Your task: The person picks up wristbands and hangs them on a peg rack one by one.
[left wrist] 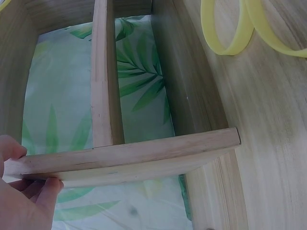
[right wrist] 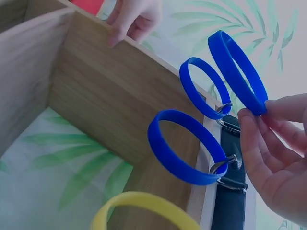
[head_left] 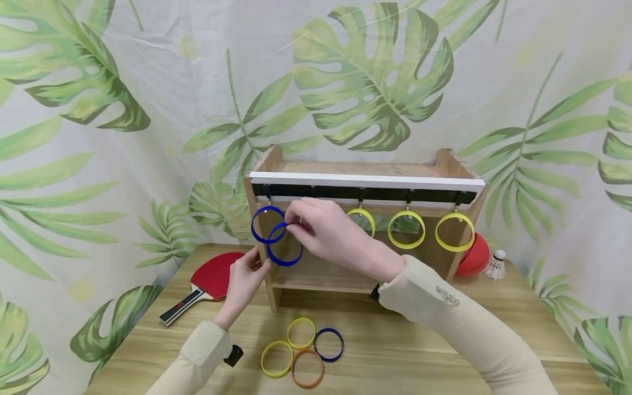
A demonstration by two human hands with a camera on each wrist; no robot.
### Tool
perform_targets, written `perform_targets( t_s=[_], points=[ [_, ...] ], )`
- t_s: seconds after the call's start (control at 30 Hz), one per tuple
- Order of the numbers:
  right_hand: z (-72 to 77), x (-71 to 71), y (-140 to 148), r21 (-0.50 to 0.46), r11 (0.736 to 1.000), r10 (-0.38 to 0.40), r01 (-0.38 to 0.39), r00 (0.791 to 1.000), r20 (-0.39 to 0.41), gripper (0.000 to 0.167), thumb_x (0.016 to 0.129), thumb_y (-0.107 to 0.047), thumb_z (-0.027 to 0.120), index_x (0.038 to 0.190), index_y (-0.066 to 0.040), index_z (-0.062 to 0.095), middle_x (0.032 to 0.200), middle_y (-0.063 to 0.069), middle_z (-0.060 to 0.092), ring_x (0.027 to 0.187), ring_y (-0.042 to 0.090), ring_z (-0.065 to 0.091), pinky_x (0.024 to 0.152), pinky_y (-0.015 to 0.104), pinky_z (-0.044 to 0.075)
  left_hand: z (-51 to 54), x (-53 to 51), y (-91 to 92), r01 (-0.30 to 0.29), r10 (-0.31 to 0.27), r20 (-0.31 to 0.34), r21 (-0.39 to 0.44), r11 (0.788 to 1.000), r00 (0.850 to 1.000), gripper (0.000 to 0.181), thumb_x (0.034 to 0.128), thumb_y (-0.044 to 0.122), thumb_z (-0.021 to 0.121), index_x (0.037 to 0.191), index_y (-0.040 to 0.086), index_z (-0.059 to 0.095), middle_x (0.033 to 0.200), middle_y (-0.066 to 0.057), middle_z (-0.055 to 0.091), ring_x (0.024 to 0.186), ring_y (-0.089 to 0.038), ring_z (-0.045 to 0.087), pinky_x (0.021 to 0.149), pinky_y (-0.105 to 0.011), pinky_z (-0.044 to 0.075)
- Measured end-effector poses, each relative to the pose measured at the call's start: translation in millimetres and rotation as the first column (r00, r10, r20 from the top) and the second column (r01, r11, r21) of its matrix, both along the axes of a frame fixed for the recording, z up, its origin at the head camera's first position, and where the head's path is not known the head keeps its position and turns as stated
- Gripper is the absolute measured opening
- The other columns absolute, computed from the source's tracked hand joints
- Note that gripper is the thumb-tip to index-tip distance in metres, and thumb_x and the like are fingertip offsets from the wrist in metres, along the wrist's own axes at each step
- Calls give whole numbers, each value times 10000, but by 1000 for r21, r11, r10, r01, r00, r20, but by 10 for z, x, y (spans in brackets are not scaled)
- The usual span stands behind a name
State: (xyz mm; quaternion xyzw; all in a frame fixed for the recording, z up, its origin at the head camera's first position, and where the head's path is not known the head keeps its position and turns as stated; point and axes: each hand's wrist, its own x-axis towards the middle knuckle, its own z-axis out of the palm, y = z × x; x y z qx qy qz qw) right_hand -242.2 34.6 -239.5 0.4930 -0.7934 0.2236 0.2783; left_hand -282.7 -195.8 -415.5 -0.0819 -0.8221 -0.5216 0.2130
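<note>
My right hand [head_left: 328, 230] pinches a blue silicone wristband [right wrist: 232, 67] by its edge, in front of the shelf's upper left part. A second blue wristband [head_left: 253, 227] hangs from the leftmost hook. Beside it, another blue wristband [right wrist: 180, 172] hangs from the neighbouring hook in the right wrist view; my right hand hides it in the head view. My left hand [head_left: 245, 280] grips the front edge of the left side panel [left wrist: 120, 158] of the wooden shelf, thumb on one face and fingers on the other. Yellow wristbands [head_left: 406, 245] hang from the three hooks further right.
Two yellow wristbands [head_left: 276, 376], an orange one [head_left: 307, 385] and a blue one [head_left: 329, 359] lie on the table before the shelf. A red table tennis bat [head_left: 212, 274] lies to the left. At the right are a red round object [head_left: 475, 257] and a shuttlecock [head_left: 496, 267].
</note>
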Motion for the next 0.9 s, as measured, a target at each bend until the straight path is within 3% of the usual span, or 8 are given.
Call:
perform_targets(
  t_s=[0.17,0.33,0.53,0.9],
  points=[
    [85,-72,-132,29,999,-30,29,999,26,36,955,-98,632,942,-67,646,918,36,682,772,105,627,690,163,518,5,-4,1,-21,21,-4,-16,1000,1000,315,915,52,623,1224,60,688,1089,-163,747,1016,-293,723,755,-117,538],
    [158,-127,-257,31,998,-58,56,997,44,49,965,-95,608,937,-72,640,901,33,667,776,110,604,696,175,507,-4,0,0,-24,24,-20,-35,999,1000,338,904,42,626,1238,35,676,1116,-186,738,1030,-305,721,785,-191,571],
    [160,-178,-369,65,988,-140,142,990,-28,71,980,-107,590,937,-76,637,894,39,645,774,129,604,679,218,522,-11,-13,1,-9,8,-29,-36,999,1000,365,918,31,633,1281,0,645,1144,-230,719,1038,-351,716,826,-351,614],
    [101,-206,-457,107,964,-235,241,970,-68,101,990,-109,570,923,-63,628,846,59,624,722,179,624,630,259,532,9,8,0,-24,24,-14,-48,999,1000,392,916,43,632,1306,3,630,1147,-230,718,1032,-349,717,807,-327,617]
  ],
)
